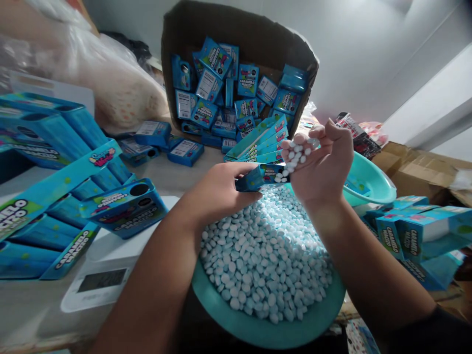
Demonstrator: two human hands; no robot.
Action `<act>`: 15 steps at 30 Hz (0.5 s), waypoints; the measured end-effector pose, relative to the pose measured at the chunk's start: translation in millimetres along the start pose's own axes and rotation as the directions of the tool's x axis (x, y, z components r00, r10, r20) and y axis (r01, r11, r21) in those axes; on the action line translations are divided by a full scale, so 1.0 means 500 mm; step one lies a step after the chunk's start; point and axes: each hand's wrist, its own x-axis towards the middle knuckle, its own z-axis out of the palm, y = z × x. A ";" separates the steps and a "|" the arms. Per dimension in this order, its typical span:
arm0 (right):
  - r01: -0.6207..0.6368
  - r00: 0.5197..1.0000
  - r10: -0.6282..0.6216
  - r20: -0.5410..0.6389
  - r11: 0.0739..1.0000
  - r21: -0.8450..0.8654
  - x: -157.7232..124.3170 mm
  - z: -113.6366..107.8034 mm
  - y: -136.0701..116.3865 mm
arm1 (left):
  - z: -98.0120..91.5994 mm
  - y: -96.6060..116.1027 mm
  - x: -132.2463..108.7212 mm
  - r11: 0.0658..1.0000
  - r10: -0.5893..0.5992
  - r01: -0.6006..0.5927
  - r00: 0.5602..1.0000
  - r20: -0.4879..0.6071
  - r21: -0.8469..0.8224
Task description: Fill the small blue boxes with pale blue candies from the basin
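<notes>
My left hand (228,189) is wrapped round a small blue candy box (254,178), tilted on its side with its opening toward the right. My right hand (320,162) is cupped beside that opening, holding a small heap of white and pale blue candies (297,155). Some candies lie right at the mouth of the box. Below both hands stands a turquoise basin (269,332) heaped with the same candies (265,265). The inside of the held box is hidden.
A cardboard box (239,24) holding many blue candy boxes stands behind. Left are a white scale (98,282), a blue box (125,209) and a display carton (55,182). A second turquoise basin (385,189) and more blue cartons (409,236) are right.
</notes>
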 end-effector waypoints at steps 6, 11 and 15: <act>0.007 0.998 -0.010 0.063 0.999 0.043 -0.003 0.009 -0.002 | 0.000 -0.011 -0.003 0.993 -0.113 0.113 0.993 -0.015 0.039; -0.011 0.999 0.013 0.044 1.000 -0.029 -0.002 0.014 0.007 | -0.002 0.005 0.000 0.972 -0.234 0.234 0.972 0.012 0.026; 0.015 0.997 -0.013 0.076 0.999 -0.032 -0.009 0.023 0.022 | 0.004 0.030 0.004 0.929 -0.361 0.362 0.932 -0.032 0.072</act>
